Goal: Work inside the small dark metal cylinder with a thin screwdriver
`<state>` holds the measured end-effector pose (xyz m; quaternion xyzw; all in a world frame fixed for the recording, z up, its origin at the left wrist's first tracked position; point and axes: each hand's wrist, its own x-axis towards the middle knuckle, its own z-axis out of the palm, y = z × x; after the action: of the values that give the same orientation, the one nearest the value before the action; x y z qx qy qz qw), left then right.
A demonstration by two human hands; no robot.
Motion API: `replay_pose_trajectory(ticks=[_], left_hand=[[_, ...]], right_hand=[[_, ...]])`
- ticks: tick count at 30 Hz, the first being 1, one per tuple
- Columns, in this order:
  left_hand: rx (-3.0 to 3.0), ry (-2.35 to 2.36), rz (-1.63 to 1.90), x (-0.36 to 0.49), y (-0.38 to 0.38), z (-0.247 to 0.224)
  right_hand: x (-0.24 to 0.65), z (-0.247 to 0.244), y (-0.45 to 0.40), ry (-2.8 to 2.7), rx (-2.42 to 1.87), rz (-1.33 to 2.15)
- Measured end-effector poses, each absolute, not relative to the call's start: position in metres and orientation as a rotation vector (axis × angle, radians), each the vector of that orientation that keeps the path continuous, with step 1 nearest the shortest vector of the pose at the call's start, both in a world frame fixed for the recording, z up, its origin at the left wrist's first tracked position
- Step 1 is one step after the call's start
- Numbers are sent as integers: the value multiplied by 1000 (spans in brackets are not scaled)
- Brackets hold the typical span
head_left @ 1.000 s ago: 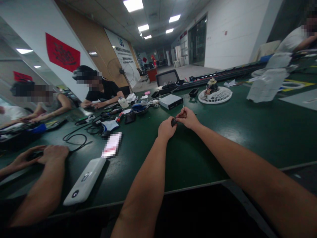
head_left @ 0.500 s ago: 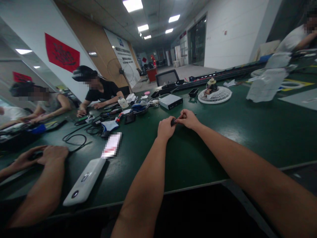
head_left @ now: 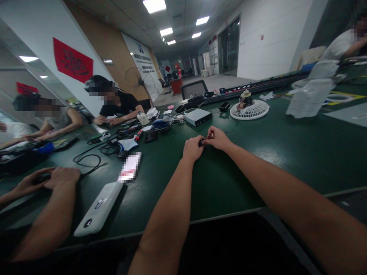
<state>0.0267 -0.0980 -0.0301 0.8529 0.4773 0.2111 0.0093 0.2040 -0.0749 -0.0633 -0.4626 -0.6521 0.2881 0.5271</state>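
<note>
My left hand (head_left: pixel 192 149) is closed around a small black part (head_left: pixel 200 143), mostly covered by its fingers. Beside it, the thumb and fingertips of my right hand (head_left: pixel 220 139) pinch together at the black part's edge. A thin, shiny, copper-coloured piece (head_left: pixel 211 134) shows within the curled fingers of the right hand; its kind is too small to make out. Both hands are just above the green table (head_left: pixel 229 183), almost touching each other. A grey box-shaped device (head_left: pixel 197 117) lies beyond them.
A white round fan grille with a motor (head_left: pixel 249 110) lies behind my right hand. To the left are a white power bank (head_left: pixel 99 209), a black cable (head_left: pixel 88 165) and tangled parts. A co-worker's hands (head_left: pixel 61 177) work at the far left; other people sit across the table.
My right hand's fingers have shifted slightly, and more of the thin copper-coloured piece shows. My left hand stays on the black part. The person across the table has moved a hand.
</note>
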Motion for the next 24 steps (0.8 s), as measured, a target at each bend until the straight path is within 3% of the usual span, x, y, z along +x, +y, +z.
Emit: replay_pose_trajectory(ticks=[8, 14, 18, 24], left_hand=[[2679, 1394, 814, 26, -94, -34], [2584, 1577, 798, 26, -95, -37], [2484, 1740, 819, 27, -95, -36], [2406, 1844, 772, 25, -94, -35]], right_hand=[[203, -66, -69, -1416, -1130, 786], [198, -61, -76, -1572, -1150, 595], [195, -48, -83, -1319, -1055, 892], [199, -35, -89, -1006, -997, 1027]])
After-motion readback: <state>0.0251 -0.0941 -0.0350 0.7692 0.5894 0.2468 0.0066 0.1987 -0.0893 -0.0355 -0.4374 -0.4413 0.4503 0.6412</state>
